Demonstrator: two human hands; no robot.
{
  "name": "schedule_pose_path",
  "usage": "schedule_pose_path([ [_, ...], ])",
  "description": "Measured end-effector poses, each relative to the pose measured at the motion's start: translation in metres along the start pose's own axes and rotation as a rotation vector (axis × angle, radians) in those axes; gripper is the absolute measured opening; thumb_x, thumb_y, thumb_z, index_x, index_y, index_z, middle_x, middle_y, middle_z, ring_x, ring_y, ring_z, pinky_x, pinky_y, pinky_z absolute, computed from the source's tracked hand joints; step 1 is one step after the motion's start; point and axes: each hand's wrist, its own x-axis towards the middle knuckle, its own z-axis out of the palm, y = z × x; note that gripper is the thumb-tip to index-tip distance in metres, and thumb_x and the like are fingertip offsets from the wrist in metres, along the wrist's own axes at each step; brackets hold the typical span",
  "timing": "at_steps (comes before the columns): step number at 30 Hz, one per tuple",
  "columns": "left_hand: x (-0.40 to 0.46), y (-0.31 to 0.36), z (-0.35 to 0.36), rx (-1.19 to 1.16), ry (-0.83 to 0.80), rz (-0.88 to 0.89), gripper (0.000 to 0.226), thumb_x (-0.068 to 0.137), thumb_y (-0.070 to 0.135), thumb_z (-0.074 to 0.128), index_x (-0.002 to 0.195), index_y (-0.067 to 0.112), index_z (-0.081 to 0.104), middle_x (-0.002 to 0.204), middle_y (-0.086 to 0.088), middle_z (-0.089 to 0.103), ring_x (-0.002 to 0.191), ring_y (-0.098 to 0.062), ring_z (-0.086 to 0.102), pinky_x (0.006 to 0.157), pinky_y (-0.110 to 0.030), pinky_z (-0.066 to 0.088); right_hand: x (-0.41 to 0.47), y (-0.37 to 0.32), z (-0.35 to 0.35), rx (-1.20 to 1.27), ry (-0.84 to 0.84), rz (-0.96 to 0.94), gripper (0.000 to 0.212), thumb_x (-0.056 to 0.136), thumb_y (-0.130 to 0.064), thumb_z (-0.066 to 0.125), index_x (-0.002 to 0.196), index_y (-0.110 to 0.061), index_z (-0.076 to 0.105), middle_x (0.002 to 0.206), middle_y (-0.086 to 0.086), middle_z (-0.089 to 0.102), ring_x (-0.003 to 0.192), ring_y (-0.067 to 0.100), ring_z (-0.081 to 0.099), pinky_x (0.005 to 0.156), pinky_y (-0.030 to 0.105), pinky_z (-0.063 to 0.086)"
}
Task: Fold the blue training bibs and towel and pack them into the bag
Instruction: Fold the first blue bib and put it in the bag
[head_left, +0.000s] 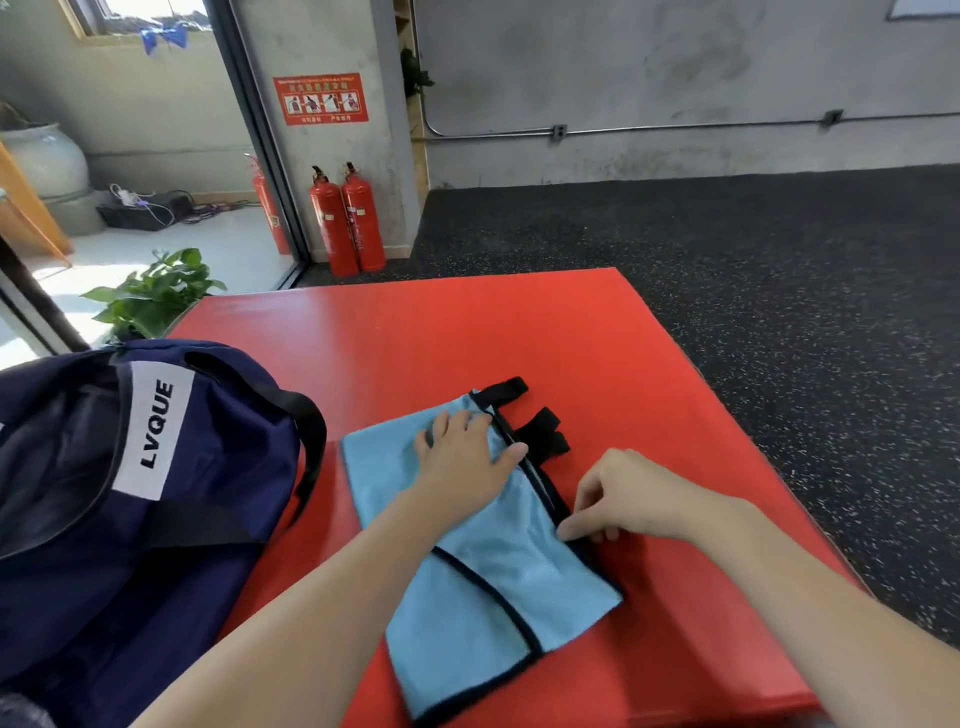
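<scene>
Bag (119, 519) cut off at the frame's left and bottom edges; interior dark, contents can't be made out. It sits at the mat's (519, 332) left edge. Mat's near edge also cropped. One folded bib (498, 571) visible, light blue with black trim, lying in the near half of the mat, roughly centred; layers beneath can't be counted. Three black straps (535, 426) stick out at its far right corner. Towel: can't tell it apart, if it's there. Left hand (462, 457) flat on the bib's far part, fingers spread, pressing. Right hand (623, 493) at the bib's right edge, grip pinching the black trim; fingertips partly hidden. Two extinguishers (348, 223) beyond the mat, a third partly behind the door frame.
</scene>
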Motion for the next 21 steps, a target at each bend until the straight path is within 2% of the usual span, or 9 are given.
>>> schedule_pose_path([
  [4, -0.007, 0.021, 0.007, 0.026, -0.102, 0.08, 0.063, 0.099, 0.065, 0.033, 0.154, 0.035, 0.029, 0.16, -0.004, 0.024, 0.149, -0.027, 0.013, 0.117, -0.053, 0.011, -0.014, -0.006, 0.013, 0.013, 0.008, -0.044, 0.038, 0.071, -0.052, 0.083, 0.07, -0.015, 0.075, 0.063, -0.001, 0.072, 0.054, 0.009, 0.062, 0.063, 0.036, 0.056],
  [7, -0.013, 0.024, 0.008, 0.024, -0.139, 0.117, 0.061, 0.101, 0.063, 0.03, 0.156, 0.036, 0.025, 0.164, -0.006, 0.019, 0.152, -0.026, 0.009, 0.119, -0.054, 0.009, -0.025, -0.006, 0.019, -0.02, 0.056, -0.045, 0.036, 0.075, -0.053, 0.08, 0.07, -0.018, 0.074, 0.061, -0.005, 0.07, 0.054, 0.008, 0.061, 0.062, 0.034, 0.054],
  [10, -0.026, 0.02, 0.001, -0.017, -0.128, 0.112, 0.059, 0.101, 0.061, 0.034, 0.155, 0.037, 0.028, 0.164, -0.006, 0.022, 0.152, -0.024, 0.014, 0.12, -0.051, 0.009, -0.033, -0.003, 0.022, -0.087, 0.137, -0.072, 0.028, 0.076, -0.054, 0.078, 0.074, -0.026, 0.074, 0.067, -0.011, 0.07, 0.064, 0.005, 0.064, 0.066, 0.032, 0.055],
  [14, -0.053, 0.01, -0.015, -0.087, -0.095, 0.121, 0.053, 0.104, 0.049, 0.04, 0.155, 0.036, 0.031, 0.164, -0.006, 0.023, 0.152, -0.023, 0.019, 0.122, -0.045, 0.01, -0.049, -0.004, 0.025, -0.048, 0.237, -0.141, 0.012, 0.079, -0.04, 0.081, 0.078, -0.029, 0.075, 0.071, -0.017, 0.068, 0.072, -0.002, 0.063, 0.063, 0.014, 0.045],
  [16, -0.071, 0.0, -0.022, -0.128, -0.077, 0.137, 0.049, 0.105, 0.043, 0.042, 0.153, 0.035, 0.035, 0.163, -0.003, 0.026, 0.151, -0.021, 0.022, 0.122, -0.044, 0.013, -0.057, -0.005, 0.029, 0.01, 0.254, -0.174, 0.011, 0.079, -0.037, 0.082, 0.082, -0.029, 0.075, 0.073, -0.019, 0.068, 0.073, -0.001, 0.063, 0.064, 0.014, 0.044],
  [19, -0.1, -0.02, -0.031, -0.151, -0.067, 0.15, 0.045, 0.103, 0.04, 0.049, 0.147, 0.034, 0.045, 0.157, 0.0, 0.035, 0.144, -0.021, 0.035, 0.119, -0.046, 0.025, -0.067, -0.01, 0.038, -0.014, 0.221, -0.225, 0.016, 0.078, -0.043, 0.081, 0.089, -0.033, 0.074, 0.086, -0.02, 0.069, 0.086, -0.003, 0.061, 0.075, 0.017, 0.047],
  [21, -0.118, -0.035, -0.036, -0.152, -0.08, 0.137, 0.043, 0.098, 0.044, 0.054, 0.139, 0.035, 0.054, 0.148, 0.005, 0.045, 0.136, -0.018, 0.043, 0.115, -0.046, 0.032, -0.071, -0.014, 0.043, -0.084, 0.214, -0.283, 0.019, 0.077, -0.05, 0.078, 0.091, -0.037, 0.073, 0.094, -0.022, 0.066, 0.096, -0.004, 0.058, 0.086, 0.018, 0.045],
])
